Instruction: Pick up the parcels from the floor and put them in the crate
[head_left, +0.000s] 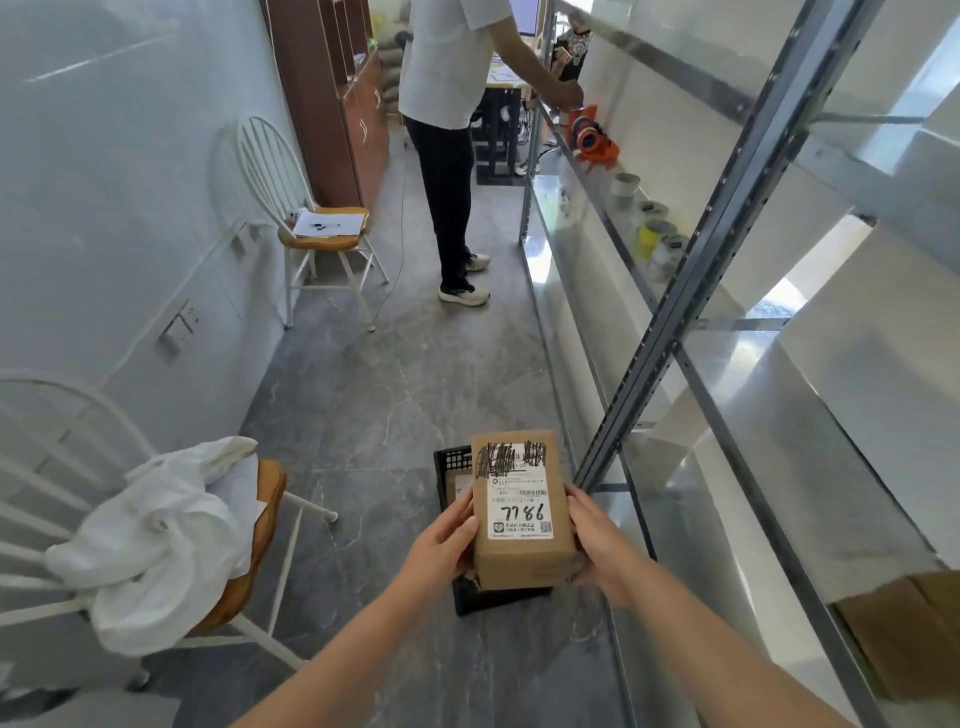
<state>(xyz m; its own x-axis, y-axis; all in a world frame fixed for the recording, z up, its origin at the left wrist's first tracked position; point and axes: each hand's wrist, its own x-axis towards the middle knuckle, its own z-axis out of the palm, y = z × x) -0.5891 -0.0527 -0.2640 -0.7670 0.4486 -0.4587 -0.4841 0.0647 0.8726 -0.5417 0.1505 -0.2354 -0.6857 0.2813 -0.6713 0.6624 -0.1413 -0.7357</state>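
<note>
Gripping the parcel (519, 551), left hand (441, 543) and right hand (602, 545) curl fingers (463, 521) round it; crate (453, 464) mostly hidden.

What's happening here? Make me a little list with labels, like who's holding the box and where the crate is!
hands: left hand and right hand grip the parcel's sides
parcel: brown box, label reads 7786, held over the crate
crate: black, on the floor, mostly hidden behind the parcel
left side: chair with a white cloth
right side: metal shelves
farther back: a person standing by the shelves
</note>
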